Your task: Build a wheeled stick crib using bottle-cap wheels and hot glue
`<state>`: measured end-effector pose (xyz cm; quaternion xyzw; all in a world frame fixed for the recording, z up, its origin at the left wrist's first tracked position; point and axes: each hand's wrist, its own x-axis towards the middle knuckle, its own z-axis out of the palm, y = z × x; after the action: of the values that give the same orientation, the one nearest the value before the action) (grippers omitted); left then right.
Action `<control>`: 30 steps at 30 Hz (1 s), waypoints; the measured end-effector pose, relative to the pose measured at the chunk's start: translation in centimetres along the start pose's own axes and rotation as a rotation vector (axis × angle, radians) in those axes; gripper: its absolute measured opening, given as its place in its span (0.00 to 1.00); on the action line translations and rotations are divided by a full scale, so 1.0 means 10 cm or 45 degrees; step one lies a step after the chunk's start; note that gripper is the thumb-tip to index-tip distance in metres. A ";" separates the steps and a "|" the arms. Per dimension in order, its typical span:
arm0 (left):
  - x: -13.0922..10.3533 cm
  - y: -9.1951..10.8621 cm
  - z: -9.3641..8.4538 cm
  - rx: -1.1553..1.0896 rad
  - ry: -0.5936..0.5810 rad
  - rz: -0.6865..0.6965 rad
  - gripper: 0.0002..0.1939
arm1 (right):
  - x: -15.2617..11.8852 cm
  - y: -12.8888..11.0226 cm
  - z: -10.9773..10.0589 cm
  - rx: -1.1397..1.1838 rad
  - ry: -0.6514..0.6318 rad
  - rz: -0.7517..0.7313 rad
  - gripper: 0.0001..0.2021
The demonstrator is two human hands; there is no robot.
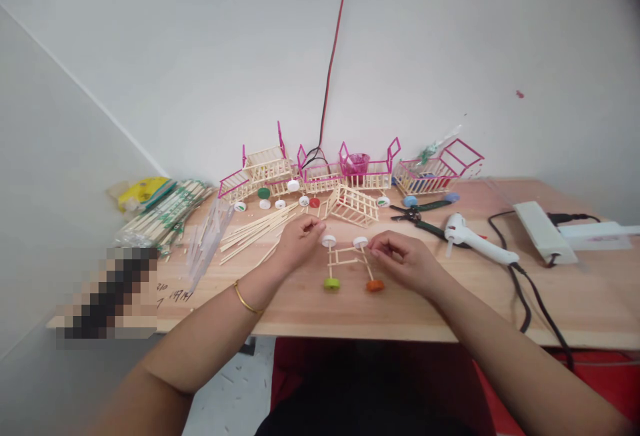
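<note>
A small stick frame (345,257) stands on the wooden table between my hands, with two white caps at its far end and a green cap (331,284) and an orange cap (375,286) at its near end. My left hand (300,239) is just left of the far white cap, fingers pinched together; what they hold, if anything, is too small to name. Beside the other white cap (361,242), my right hand (400,259) has thumb and fingertips close together, also around something too small to make out. Behind the frame lies a tilted stick basket (353,205).
Stick carts with pink trim (320,176) line the wall. Loose sticks (257,231), clear glue sticks (207,243) and bagged sticks (167,213) lie left. Pliers (430,208), a white glue gun (480,243), a power strip (545,233) and cables are right.
</note>
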<state>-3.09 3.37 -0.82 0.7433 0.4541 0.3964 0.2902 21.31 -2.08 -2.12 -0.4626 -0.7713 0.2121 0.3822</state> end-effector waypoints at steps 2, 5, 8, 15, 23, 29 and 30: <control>0.00 -0.01 0.01 0.018 -0.017 -0.002 0.11 | 0.00 0.00 0.00 -0.013 0.009 -0.003 0.06; -0.01 0.00 0.02 0.018 -0.039 -0.036 0.10 | 0.00 0.00 -0.01 -0.022 0.012 0.005 0.06; -0.02 0.02 0.02 0.002 -0.078 -0.046 0.09 | 0.00 0.00 -0.01 -0.015 0.018 0.017 0.07; -0.03 0.04 0.03 0.059 -0.106 0.010 0.08 | 0.00 0.00 -0.02 -0.053 0.071 0.041 0.08; -0.06 0.08 0.02 0.061 -0.249 0.087 0.22 | -0.01 0.05 -0.08 0.058 -0.207 -0.098 0.25; -0.06 0.13 -0.08 0.072 -0.447 0.235 0.46 | -0.05 0.08 -0.13 0.014 -0.401 -0.109 0.46; -0.06 0.12 -0.09 0.071 -0.481 0.274 0.49 | -0.05 0.08 -0.12 0.006 -0.420 -0.100 0.47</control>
<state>-3.46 2.40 0.40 0.8562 0.3205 0.2660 0.3056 22.88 -2.20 -2.11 -0.3902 -0.8406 0.2718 0.2594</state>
